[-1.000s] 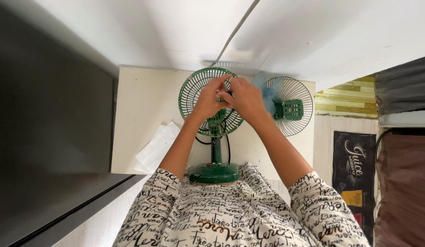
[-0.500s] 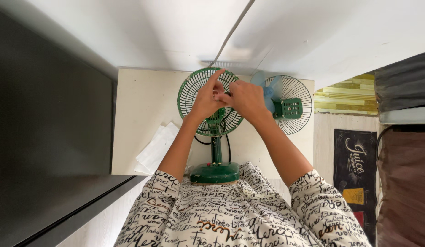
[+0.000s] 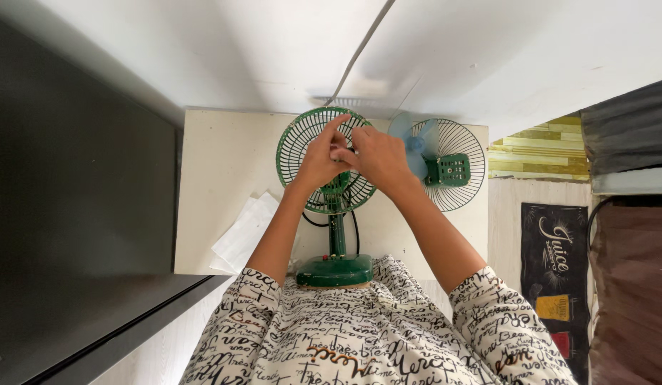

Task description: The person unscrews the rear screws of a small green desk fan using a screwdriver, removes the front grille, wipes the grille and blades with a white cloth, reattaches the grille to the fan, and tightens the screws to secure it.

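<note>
Fan base (image 3: 334,271) nearest, at table (image 3: 224,164) edge. Above it, left hand (image 3: 318,162) and right hand (image 3: 377,160) meet at the green fan's (image 3: 324,153) hub, fingers pinching something small there, steadying it. Beyond: loose grille (image 3: 448,171) with blue blades.

Left hand (image 3: 318,160) and right hand (image 3: 377,158) meet (fingertips pinched), forearms outstretched.

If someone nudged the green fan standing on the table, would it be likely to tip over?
The green fan probably resists a light nudge: its base looks broad and solid. Its thin stem carries a wide wire guard, so a push high up may rock it.
</note>
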Demonstrator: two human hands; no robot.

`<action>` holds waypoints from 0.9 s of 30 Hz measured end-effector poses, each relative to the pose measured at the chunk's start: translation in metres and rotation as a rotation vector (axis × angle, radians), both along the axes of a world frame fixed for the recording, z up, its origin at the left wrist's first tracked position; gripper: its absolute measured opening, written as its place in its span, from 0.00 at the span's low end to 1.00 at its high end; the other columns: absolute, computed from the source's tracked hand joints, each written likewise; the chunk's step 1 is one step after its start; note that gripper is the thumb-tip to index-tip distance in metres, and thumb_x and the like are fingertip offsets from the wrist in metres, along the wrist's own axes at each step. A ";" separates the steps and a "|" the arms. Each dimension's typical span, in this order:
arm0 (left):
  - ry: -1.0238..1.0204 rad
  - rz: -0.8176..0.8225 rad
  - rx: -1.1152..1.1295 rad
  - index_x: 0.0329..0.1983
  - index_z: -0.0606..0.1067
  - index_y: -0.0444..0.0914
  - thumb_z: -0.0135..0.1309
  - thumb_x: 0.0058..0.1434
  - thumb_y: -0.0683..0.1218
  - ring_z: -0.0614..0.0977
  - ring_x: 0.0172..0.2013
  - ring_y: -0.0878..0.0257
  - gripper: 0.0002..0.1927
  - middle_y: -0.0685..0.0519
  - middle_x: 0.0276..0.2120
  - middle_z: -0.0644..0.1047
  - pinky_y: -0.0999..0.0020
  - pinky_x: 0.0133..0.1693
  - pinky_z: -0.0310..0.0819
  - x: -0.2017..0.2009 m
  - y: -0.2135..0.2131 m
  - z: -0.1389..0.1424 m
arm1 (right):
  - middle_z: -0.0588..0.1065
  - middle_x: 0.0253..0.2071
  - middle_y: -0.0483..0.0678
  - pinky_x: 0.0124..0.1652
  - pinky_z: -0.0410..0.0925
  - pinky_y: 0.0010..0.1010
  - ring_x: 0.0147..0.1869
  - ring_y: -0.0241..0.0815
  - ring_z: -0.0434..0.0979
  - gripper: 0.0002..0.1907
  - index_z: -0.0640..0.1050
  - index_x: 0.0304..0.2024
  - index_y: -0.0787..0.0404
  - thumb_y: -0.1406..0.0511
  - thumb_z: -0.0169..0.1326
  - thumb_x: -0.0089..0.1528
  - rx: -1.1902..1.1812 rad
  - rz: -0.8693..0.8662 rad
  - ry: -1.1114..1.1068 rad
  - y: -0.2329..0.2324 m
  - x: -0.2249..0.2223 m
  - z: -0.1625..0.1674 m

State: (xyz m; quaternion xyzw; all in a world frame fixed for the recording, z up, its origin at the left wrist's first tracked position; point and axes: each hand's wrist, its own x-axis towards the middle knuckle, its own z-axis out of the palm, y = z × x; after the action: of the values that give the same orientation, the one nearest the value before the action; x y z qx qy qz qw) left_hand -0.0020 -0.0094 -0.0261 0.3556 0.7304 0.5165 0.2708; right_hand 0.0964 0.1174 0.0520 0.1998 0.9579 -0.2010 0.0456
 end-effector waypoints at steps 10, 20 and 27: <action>-0.206 -0.114 0.260 0.79 0.56 0.48 0.61 0.55 0.33 0.82 0.53 0.63 0.50 0.56 0.50 0.80 0.67 0.57 0.78 -0.007 -0.005 -0.009 | 0.76 0.39 0.53 0.43 0.70 0.45 0.44 0.55 0.77 0.19 0.80 0.53 0.55 0.63 0.60 0.58 -0.183 0.219 0.264 0.014 0.008 -0.008; -0.105 -0.025 0.177 0.75 0.56 0.48 0.67 0.51 0.35 0.83 0.45 0.61 0.51 0.53 0.42 0.81 0.65 0.53 0.80 -0.003 -0.006 -0.003 | 0.77 0.37 0.52 0.40 0.69 0.47 0.43 0.57 0.77 0.22 0.77 0.40 0.62 0.50 0.61 0.60 -0.064 0.095 0.144 0.005 0.002 0.008; -0.082 -0.105 0.171 0.77 0.56 0.47 0.60 0.58 0.34 0.83 0.55 0.56 0.45 0.51 0.51 0.81 0.62 0.60 0.76 -0.004 -0.007 -0.010 | 0.76 0.41 0.52 0.43 0.70 0.44 0.45 0.54 0.77 0.12 0.81 0.46 0.57 0.65 0.60 0.59 -0.159 0.239 0.246 0.015 0.007 -0.004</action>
State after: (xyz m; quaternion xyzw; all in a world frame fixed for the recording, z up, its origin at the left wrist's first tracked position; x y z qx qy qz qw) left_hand -0.0064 -0.0163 -0.0361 0.3935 0.6523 0.5764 0.2958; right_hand 0.1032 0.1326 0.0482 0.0543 0.9543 -0.2919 -0.0328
